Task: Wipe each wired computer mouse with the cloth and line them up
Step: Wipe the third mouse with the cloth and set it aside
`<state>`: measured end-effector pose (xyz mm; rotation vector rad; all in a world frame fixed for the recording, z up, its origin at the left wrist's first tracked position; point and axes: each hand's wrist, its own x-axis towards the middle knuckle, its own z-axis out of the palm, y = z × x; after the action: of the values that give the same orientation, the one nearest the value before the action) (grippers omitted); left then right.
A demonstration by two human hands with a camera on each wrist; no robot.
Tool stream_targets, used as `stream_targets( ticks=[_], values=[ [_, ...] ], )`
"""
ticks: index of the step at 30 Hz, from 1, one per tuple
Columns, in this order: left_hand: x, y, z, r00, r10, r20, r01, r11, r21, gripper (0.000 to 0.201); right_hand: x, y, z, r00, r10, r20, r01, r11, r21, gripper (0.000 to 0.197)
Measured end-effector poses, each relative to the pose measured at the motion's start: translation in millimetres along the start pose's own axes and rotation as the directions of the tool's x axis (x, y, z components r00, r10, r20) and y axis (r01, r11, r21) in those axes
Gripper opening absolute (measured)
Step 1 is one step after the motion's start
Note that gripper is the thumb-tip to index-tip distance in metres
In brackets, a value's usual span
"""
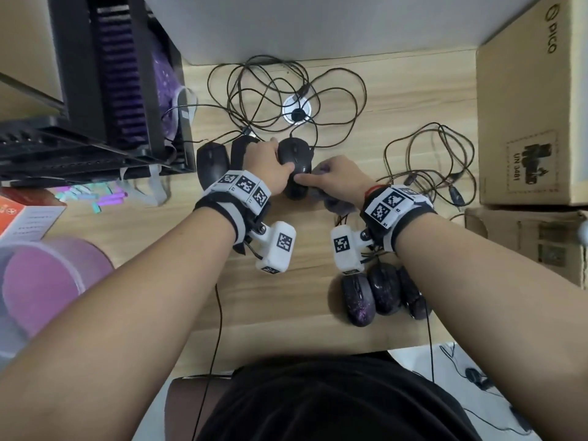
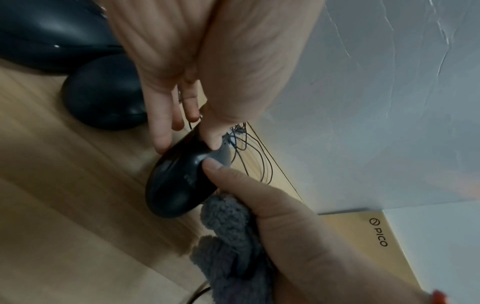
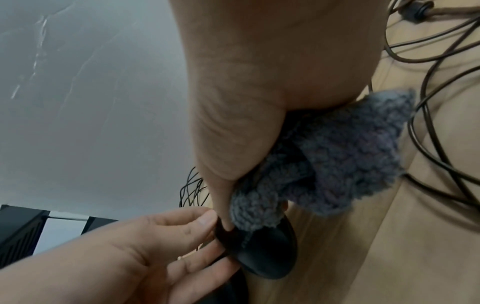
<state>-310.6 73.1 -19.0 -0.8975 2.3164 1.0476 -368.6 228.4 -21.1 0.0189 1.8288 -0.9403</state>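
A black wired mouse (image 1: 296,168) lies mid-desk, its cable running back into a tangle. My left hand (image 1: 274,162) grips its left side, thumb and fingertips pinching the shell (image 2: 182,181). My right hand (image 1: 334,179) holds a bunched grey cloth (image 1: 332,202) against the mouse's right side, thumb tip resting on the top. The right wrist view shows the cloth (image 3: 337,156) spilling over the mouse (image 3: 267,255). Two more black mice (image 1: 211,163) (image 1: 239,151) sit side by side just left of it. Three purple-speckled mice (image 1: 383,289) stand in a row at the front right.
Tangled cables (image 1: 286,90) cover the back of the wooden desk (image 1: 178,256) and its right side. A black rack (image 1: 105,90) stands at the left, cardboard boxes (image 1: 528,106) at the right. A pink-lidded tub (image 1: 47,281) sits front left.
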Motion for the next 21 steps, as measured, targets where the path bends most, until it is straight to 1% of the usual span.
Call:
stream_targets(
  ticks=[2, 5, 7, 8, 11, 14, 16, 18, 21],
  values=[
    [-3.0, -3.4, -0.2, 1.000, 0.000, 0.017, 0.000, 1.000, -0.029, 0.039, 3.0, -0.1, 1.3, 1.000, 0.018, -0.011, -0.019, 0.999, -0.036, 0.049],
    [-6.3, -9.0, -1.9, 0.999, -0.040, 0.036, 0.046, 0.982, -0.183, 0.051, 6.0, -5.5, 6.1, 0.999, 0.047, -0.007, -0.047, 0.995, -0.091, 0.045],
    [-6.4, -13.8, -5.5, 0.997, -0.074, 0.007, 0.074, 0.968, -0.241, 0.054, 9.6, -10.6, 11.9, 0.998, 0.051, -0.030, -0.054, 0.992, -0.115, 0.040],
    [-6.2, -16.5, -7.8, 0.996, -0.091, -0.017, 0.083, 0.963, -0.255, 0.051, 11.5, -13.0, 14.6, 0.998, 0.048, -0.044, -0.053, 0.990, -0.129, 0.038],
    [-5.3, -26.1, -15.2, 0.985, -0.132, -0.113, 0.099, 0.961, -0.259, 0.038, 15.0, -16.5, 19.5, 0.997, 0.024, -0.069, -0.035, 0.987, -0.160, 0.037],
    [-5.1, -38.2, -18.8, 0.966, -0.173, -0.194, 0.134, 0.972, -0.195, 0.031, 17.8, -17.7, 23.3, 0.995, -0.032, -0.098, 0.014, 0.984, -0.178, 0.038],
    [-5.1, -44.8, -18.2, 0.963, -0.194, -0.189, 0.160, 0.970, -0.184, 0.031, 21.4, -19.1, 27.4, 0.989, -0.050, -0.142, 0.029, 0.989, -0.146, 0.034],
    [-5.7, -47.8, -16.4, 0.965, -0.201, -0.168, 0.170, 0.969, -0.180, 0.032, 25.4, -21.3, 31.4, 0.983, -0.058, -0.175, 0.036, 0.991, -0.127, 0.037],
    [-4.0, -51.2, -14.5, 0.962, -0.217, -0.164, 0.187, 0.966, -0.180, 0.032, 27.9, -24.4, 33.3, 0.983, -0.080, -0.168, 0.051, 0.984, -0.172, 0.038]
  ],
)
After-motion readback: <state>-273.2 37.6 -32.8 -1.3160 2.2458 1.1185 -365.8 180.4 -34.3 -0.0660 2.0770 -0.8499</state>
